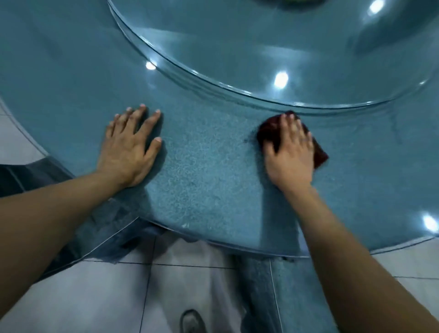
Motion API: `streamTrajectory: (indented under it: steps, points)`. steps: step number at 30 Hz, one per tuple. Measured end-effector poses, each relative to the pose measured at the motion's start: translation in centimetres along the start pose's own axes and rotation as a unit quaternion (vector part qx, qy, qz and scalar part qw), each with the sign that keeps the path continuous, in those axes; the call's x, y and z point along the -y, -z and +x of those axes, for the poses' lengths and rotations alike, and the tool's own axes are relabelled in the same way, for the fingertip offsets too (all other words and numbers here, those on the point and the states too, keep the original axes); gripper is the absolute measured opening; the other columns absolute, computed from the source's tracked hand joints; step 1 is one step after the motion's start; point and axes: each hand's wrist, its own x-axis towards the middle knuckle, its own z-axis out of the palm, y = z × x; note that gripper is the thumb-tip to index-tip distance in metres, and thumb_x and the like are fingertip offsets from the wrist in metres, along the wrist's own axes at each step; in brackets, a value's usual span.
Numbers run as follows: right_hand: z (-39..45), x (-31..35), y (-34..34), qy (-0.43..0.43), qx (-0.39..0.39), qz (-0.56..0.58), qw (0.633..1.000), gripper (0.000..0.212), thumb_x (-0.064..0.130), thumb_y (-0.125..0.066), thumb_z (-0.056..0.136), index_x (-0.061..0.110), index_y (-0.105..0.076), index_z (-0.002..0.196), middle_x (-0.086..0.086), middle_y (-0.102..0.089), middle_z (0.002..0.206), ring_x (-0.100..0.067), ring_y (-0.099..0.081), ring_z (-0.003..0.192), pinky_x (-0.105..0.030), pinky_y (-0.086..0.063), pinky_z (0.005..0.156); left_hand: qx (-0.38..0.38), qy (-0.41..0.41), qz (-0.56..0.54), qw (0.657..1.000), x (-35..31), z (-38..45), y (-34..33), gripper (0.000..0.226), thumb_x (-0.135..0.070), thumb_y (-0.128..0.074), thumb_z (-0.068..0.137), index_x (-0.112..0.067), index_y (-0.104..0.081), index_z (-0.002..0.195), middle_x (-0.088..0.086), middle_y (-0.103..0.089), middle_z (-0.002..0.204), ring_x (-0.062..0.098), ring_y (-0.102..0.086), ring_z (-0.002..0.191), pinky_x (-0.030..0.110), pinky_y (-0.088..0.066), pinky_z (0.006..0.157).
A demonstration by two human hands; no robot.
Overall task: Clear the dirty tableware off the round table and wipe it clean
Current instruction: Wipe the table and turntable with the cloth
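The round table point(209, 180) has a speckled blue top under glass. My left hand point(129, 147) lies flat on it, fingers spread and straight. My right hand point(291, 152) presses flat on a dark red cloth point(319, 154) that sits just in front of the rim of the raised glass turntable point(261, 47). The cloth shows at the fingertips and to the right of the hand; the rest is hidden under the palm. No tableware shows on this part of the table.
The table's near edge point(213, 240) curves across the lower half, with the blue tablecloth hanging below it. Grey floor tiles point(95, 297) and a shoe point(192, 320) lie beneath. A dark object point(287, 2) sits at the turntable's far edge.
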Motion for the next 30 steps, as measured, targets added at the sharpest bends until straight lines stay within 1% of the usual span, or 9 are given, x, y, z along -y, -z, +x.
streamTrajectory:
  steps: [3,5,8,12,16,18,23,27,30]
  points:
    - [2.8,-3.2,0.6,-0.155,-0.016,-0.006,0.988,0.073,0.047,-0.032,0.094,0.013,-0.021,0.158,-0.008,-0.020,0.165,-0.022,-0.016,0.153,-0.046,-0.008,0.124,-0.004,0.002,-0.006,1.000,-0.3,0.3,0.2,0.063,-0.052,-0.025,0.099,-0.032,-0.026,0.159,0.008,-0.028,0.163,0.033,-0.024,0.150,0.051,-0.015,0.124]
    - [3.3,-0.8,-0.2,-0.176,-0.026,-0.012,0.984,0.072,0.046,-0.032,0.095,0.009,-0.023,0.157,-0.011,-0.022,0.164,-0.024,-0.017,0.152,-0.048,-0.009,0.123,-0.005,0.004,-0.003,1.000,-0.2,0.2,0.0,0.061,-0.049,-0.028,0.100,-0.031,-0.027,0.159,0.009,-0.029,0.163,0.033,-0.024,0.150,0.051,-0.016,0.123]
    - [3.3,8.0,-2.0,-0.085,-0.012,0.004,0.996,0.075,0.046,-0.035,0.091,0.007,-0.030,0.155,-0.013,-0.028,0.162,-0.026,-0.020,0.151,-0.048,-0.008,0.124,-0.011,0.001,-0.005,1.000,-0.1,0.2,0.1,0.059,-0.045,-0.028,0.101,-0.029,-0.028,0.158,0.007,-0.029,0.164,0.031,-0.024,0.150,0.051,-0.017,0.123]
    - [2.6,19.5,-4.2,0.059,0.038,0.020,0.997,0.079,0.047,-0.037,0.091,0.011,-0.017,0.159,-0.006,-0.016,0.166,-0.018,-0.010,0.153,-0.042,-0.001,0.124,-0.017,0.012,-0.025,0.999,0.0,0.1,0.3,0.058,-0.038,-0.030,0.102,-0.021,-0.032,0.157,0.005,-0.029,0.164,0.028,-0.024,0.152,0.047,-0.015,0.125]
    - [2.1,16.6,-3.3,0.107,0.057,0.033,0.992,0.076,0.045,-0.042,0.092,0.014,-0.022,0.158,-0.003,-0.019,0.166,-0.016,-0.014,0.153,-0.041,-0.005,0.125,-0.016,0.008,-0.039,0.999,-0.2,0.1,0.6,0.058,-0.035,-0.032,0.101,-0.020,-0.033,0.157,0.005,-0.029,0.164,0.028,-0.024,0.152,0.049,-0.016,0.124]
    - [0.9,12.0,-2.0,0.065,0.046,0.031,0.996,0.076,0.043,-0.043,0.090,0.014,-0.025,0.158,-0.004,-0.022,0.165,-0.018,-0.016,0.153,-0.042,-0.007,0.125,-0.007,0.009,-0.036,0.999,-0.2,0.0,0.8,0.058,-0.035,-0.032,0.101,-0.020,-0.032,0.157,0.005,-0.028,0.165,0.028,-0.024,0.152,0.049,-0.016,0.124]
    - [-2.6,-0.7,1.5,-0.148,0.016,-0.011,0.989,0.072,0.044,-0.034,0.094,0.016,-0.020,0.159,-0.005,-0.020,0.165,-0.021,-0.015,0.153,-0.047,-0.009,0.124,0.003,0.015,-0.032,0.999,-0.4,0.2,1.0,0.059,-0.034,-0.037,0.098,-0.018,-0.035,0.156,0.007,-0.031,0.163,0.030,-0.025,0.150,0.046,-0.013,0.125]
    - [-2.1,0.9,1.1,-0.240,0.002,-0.018,0.971,0.073,0.045,-0.029,0.095,0.014,-0.015,0.159,-0.007,-0.015,0.166,-0.021,-0.011,0.154,-0.048,-0.007,0.124,0.004,0.015,-0.054,0.998,-0.3,0.1,1.1,0.061,-0.037,-0.037,0.098,-0.016,-0.036,0.155,0.009,-0.031,0.163,0.032,-0.024,0.151,0.047,-0.011,0.125]
    - [-2.3,7.2,-0.3,-0.215,-0.002,-0.018,0.976,0.074,0.045,-0.032,0.094,0.011,-0.020,0.158,-0.009,-0.020,0.165,-0.023,-0.016,0.153,-0.049,-0.010,0.123,0.011,0.003,-0.101,0.995,0.2,0.3,1.2,0.063,-0.041,-0.034,0.098,-0.013,-0.037,0.155,0.010,-0.030,0.164,0.032,-0.021,0.152,0.048,-0.009,0.126]
